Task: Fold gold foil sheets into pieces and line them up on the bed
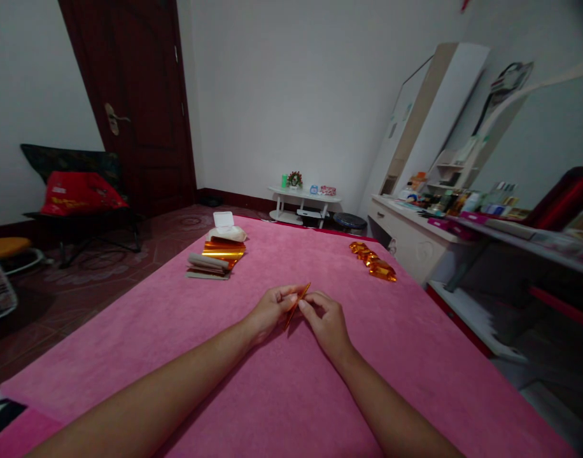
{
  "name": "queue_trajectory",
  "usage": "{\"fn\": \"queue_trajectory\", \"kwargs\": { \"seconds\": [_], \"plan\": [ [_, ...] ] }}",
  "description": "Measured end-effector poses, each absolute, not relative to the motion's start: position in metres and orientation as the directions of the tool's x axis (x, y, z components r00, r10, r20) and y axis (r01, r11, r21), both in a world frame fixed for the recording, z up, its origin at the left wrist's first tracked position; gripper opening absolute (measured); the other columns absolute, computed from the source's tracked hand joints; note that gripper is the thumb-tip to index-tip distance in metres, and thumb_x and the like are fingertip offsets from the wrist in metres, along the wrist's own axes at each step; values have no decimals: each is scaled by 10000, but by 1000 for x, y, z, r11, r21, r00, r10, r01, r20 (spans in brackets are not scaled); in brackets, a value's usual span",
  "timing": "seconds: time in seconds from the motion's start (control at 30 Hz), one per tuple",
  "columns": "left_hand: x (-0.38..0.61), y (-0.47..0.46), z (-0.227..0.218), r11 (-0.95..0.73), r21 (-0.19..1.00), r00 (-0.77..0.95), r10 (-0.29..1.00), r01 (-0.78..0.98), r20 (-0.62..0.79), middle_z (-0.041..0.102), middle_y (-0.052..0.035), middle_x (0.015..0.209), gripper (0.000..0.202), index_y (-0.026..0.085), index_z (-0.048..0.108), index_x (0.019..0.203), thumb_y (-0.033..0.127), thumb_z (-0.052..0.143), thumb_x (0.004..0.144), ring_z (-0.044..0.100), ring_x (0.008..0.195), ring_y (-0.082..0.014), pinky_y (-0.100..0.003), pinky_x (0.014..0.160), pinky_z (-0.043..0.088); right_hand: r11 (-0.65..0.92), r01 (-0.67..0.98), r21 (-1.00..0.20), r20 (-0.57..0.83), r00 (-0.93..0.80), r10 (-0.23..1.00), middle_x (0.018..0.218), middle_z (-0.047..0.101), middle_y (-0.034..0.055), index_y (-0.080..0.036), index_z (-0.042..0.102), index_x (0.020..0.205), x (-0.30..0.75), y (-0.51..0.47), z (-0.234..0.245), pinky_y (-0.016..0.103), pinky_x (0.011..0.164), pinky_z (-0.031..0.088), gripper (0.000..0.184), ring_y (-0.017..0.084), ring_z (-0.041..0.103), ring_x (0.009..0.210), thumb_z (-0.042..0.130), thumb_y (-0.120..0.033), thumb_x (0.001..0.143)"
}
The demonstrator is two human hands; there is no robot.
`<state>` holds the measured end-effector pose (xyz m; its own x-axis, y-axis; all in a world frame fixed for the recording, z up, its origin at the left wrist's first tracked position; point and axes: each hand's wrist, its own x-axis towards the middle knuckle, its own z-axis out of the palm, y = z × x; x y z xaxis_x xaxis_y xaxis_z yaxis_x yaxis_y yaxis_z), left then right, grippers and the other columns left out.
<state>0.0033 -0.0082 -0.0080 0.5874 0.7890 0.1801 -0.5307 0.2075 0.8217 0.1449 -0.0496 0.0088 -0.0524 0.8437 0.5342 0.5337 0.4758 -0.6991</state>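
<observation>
The left hand [272, 310] and the right hand [328, 318] meet low in the middle of the view, both clamped on a thin folded orange foil piece [292, 316]. The left hand pinches it between thumb and fingers from one side; the right hand's thumb and bent fingers grip it from the other. The foil piece lies between the two sets of fingertips, seen nearly edge-on and slanting, its upper end tipped toward the right hand and its lower end showing below the fingers. Both forearms reach in from the near edge, over a pink cloth [253, 394].

Beyond the left hand and well apart from it, shiny orange foil sheets [223, 252] lie on the cloth, with grey-brown sheets [208, 264] at their near side and a white pack [228, 233] with a raised lid just behind. Beyond the right hand, off to the right, a row of folded orange foil pieces [368, 256] runs slantwise near the cloth's far right edge.

Farther out, a low white stand [301, 194] is by the wall, a cluttered dressing table [410, 235] is on the right, and a red bag [84, 193] rests on a chair [67, 156] at left.
</observation>
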Motion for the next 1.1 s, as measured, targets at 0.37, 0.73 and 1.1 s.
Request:
{"fn": "queue_trajectory", "kwargs": {
  "seconds": [0.37, 0.73, 1.1],
  "plan": [
    [5, -13, -5, 148, 888, 561, 816, -435, 139, 683, -113, 918, 474, 111, 650, 1107, 364, 727, 714, 634, 786, -178, -273, 757, 474, 447, 573, -687, 541, -8, 841, 683, 606, 3, -179, 609, 694, 145, -45, 1, 225, 597, 408, 217, 138, 555, 649, 457, -222, 843],
    [0, -9, 6, -131, 988, 378, 913, -87, 154, 693, -132, 933, 447, 103, 674, 1059, 372, 698, 704, 633, 759, -199, -284, 666, 488, 356, 933, -57, 515, -278, 811, 704, 683, 17, -214, 631, 752, 160, -46, 19, 255, 581, 325, 138, 154, 595, 614, 535, -240, 848],
    [-2, -4, -3, -384, 895, 340, 892, 226, 297, 711, -65, 730, 156, 121, 713, 748, 131, 574, 677, 640, 655, -171, -252, 627, 484, 302, 953, 36, 433, -287, 854, 710, 684, 32, -221, 644, 719, 161, -44, 22, 282, 584, 336, 119, 177, 608, 647, 591, -231, 825]
  ]
}}
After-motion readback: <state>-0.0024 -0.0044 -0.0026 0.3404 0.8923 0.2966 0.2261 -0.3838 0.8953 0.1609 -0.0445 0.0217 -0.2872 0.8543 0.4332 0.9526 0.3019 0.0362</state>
